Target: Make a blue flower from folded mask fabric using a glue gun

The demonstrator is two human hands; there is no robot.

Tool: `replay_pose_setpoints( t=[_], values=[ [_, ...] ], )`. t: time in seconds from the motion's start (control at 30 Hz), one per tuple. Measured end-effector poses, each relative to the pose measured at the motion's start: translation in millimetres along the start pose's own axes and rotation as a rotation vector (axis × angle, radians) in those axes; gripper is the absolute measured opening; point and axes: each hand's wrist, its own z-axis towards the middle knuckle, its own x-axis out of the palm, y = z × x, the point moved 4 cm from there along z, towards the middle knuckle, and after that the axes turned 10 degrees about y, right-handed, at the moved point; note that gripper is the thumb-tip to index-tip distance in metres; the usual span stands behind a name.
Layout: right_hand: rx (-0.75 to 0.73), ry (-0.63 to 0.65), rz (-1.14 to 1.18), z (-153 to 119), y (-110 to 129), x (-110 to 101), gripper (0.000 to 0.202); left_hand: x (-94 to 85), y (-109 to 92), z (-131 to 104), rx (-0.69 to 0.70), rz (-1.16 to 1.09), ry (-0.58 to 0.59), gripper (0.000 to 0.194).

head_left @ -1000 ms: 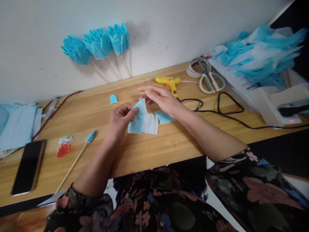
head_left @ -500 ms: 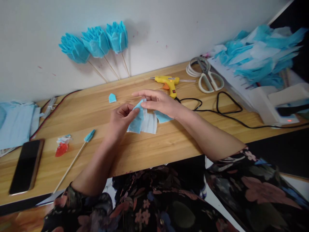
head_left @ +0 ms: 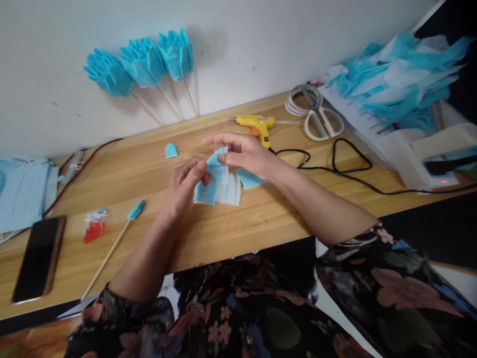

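Observation:
Between my two hands is a small blue and white fabric piece (head_left: 222, 171), one corner of it folded over. My left hand (head_left: 188, 181) pinches its left edge between thumb and fingers. My right hand (head_left: 244, 153) grips its upper part with the thumb in front, the index finger stretched to the left. Beneath it on the table lie a blue square (head_left: 205, 193) and a pleated white piece (head_left: 229, 191). Another blue piece (head_left: 249, 178) lies partly under my right hand. A small pointed blue piece (head_left: 171, 150) rests farther back.
Three blue fabric flowers (head_left: 143, 62) on sticks lean on the wall. Behind my hands are a yellow glue gun (head_left: 261, 124) and scissors (head_left: 322, 122). Fabric scraps (head_left: 402, 79) are piled right. Left are a phone (head_left: 39, 258), a blue-tipped stick (head_left: 108, 258) and masks (head_left: 22, 191).
The held piece has turned and lifted a little, showing the blue square under it more clearly. My left fingers have shifted up along its edge. The whole view has moved slightly.

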Motion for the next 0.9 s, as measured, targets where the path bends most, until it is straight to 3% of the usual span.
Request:
replay_pose_setpoints(
  t=[0.37,0.9],
  values=[
    [0.011,0.033,-0.029,-1.4,4.7,3.9,0.041,5.0,10.1,2.3,-0.038,-0.203,-0.005,0.027],
    [0.025,0.066,0.058,-1.1,2.6,8.6,0.040,6.6,14.2,2.2,-0.059,-0.258,0.014,0.016]
  ],
)
